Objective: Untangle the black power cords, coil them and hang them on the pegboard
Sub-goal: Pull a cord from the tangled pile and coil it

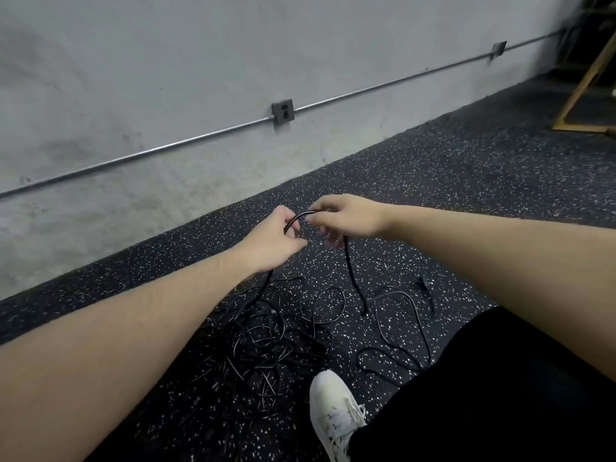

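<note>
Head view, left hand (273, 243) and right hand (346, 218) pinching glossy black cord (301, 216), tangled cords (266, 341) on floor

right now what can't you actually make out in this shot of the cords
Head view only:
- How many cords make up the tangled pile: the black strands overlap and blend into the dark speckled floor.
- The left hand grip on the held cord: its fingertips curl out of sight.
- The pegboard: not in frame.
- The wooden frame: cut by the right edge.
</note>
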